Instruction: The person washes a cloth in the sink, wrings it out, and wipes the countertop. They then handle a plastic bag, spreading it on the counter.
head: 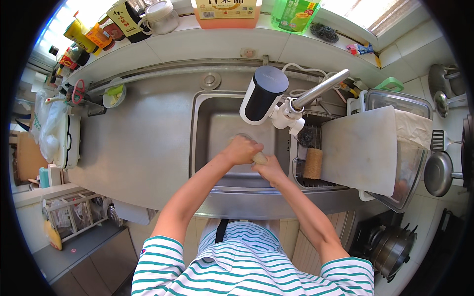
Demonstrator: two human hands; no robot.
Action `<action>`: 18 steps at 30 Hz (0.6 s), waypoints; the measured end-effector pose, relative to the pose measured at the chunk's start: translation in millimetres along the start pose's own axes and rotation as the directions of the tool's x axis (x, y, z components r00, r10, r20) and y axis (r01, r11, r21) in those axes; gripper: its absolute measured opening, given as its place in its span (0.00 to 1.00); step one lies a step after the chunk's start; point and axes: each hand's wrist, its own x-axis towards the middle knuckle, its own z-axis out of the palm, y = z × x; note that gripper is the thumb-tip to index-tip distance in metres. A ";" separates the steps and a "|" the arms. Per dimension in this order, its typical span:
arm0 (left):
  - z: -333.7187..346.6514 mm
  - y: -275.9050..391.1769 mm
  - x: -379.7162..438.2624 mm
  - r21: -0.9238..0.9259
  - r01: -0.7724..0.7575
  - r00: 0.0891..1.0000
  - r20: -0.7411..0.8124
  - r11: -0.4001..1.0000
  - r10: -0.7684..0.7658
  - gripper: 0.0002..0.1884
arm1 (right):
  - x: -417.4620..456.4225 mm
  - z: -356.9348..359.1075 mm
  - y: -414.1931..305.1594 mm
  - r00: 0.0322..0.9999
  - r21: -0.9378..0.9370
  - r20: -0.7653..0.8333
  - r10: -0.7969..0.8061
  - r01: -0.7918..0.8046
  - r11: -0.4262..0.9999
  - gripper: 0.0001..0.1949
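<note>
Over the stainless steel sink point(222, 125), both of my hands grip a pale, twisted-looking bundle point(260, 158), probably a wet cloth. My left hand point(242, 150) closes around its far part, and a greyish bit shows past the knuckles. At the near right end, my right hand point(269, 169) is closed on the same bundle, with the two fists close together. Most of the bundle is hidden inside the fingers. Just beyond the hands stands a white faucet fitting point(287, 115) bearing a black and white water filter point(263, 94).
Right of the sink, a wire rack point(301, 177) holds a loofah sponge point(313, 163) and a dark scourer point(306, 136). A white cutting board point(361, 150) leans beside it. On the steel counter point(140, 144) are a bowl of cut vegetables point(114, 97) and a white appliance point(68, 142). Bottles line the sill.
</note>
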 end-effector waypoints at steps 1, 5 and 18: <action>0.2 -1.0 0.9 0.003 -0.020 1.000 -0.010 1.000 0.020 0.11 | -5.9 -0.4 -11.2 0.994 0.064 0.036 0.104 -0.106 0.992 0.05; 3.1 -5.5 4.7 0.013 -0.072 0.997 -0.032 0.997 0.072 0.10 | -12.0 2.1 -17.8 0.956 0.399 0.186 0.228 -0.286 0.871 0.09; 15.4 18.1 -12.6 -0.497 0.385 0.907 0.047 0.778 -0.419 0.17 | -49.4 -32.8 -23.3 0.974 0.614 0.218 -0.052 -0.096 0.783 0.11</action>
